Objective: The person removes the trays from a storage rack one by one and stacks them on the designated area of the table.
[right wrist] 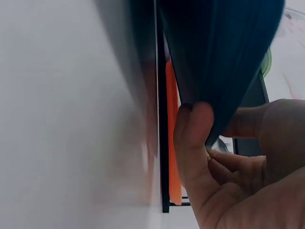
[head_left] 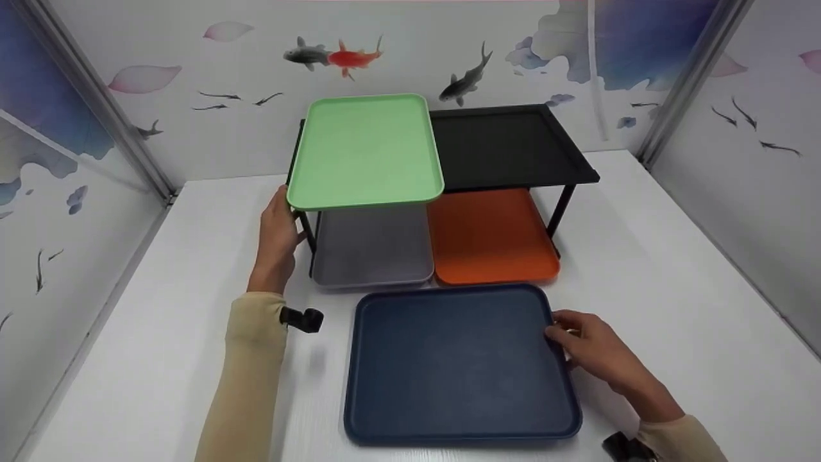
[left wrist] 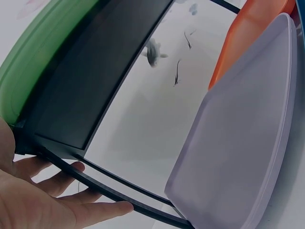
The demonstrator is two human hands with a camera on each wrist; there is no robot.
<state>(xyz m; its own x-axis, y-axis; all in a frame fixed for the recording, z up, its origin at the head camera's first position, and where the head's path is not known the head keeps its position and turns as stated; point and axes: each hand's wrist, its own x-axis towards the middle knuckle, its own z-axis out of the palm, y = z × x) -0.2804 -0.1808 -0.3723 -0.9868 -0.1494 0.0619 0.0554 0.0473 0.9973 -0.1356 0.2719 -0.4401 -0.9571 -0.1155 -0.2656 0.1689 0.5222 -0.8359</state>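
A two-level black rack stands on the white table, with a light green tray on its upper left, jutting past the front edge. Beneath lie a grey tray and an orange tray, side by side. My left hand is at the rack's left side, below the green tray's corner; its fairly straight fingers touch the black leg. In front of the rack is a dark blue tray. My right hand pinches its right rim, thumb on top and fingers beneath; that rim is raised off the table.
White panels with painted fish enclose the table at the back and sides. The white tabletop extends to either side of the rack. A small black camera is strapped to each wrist.
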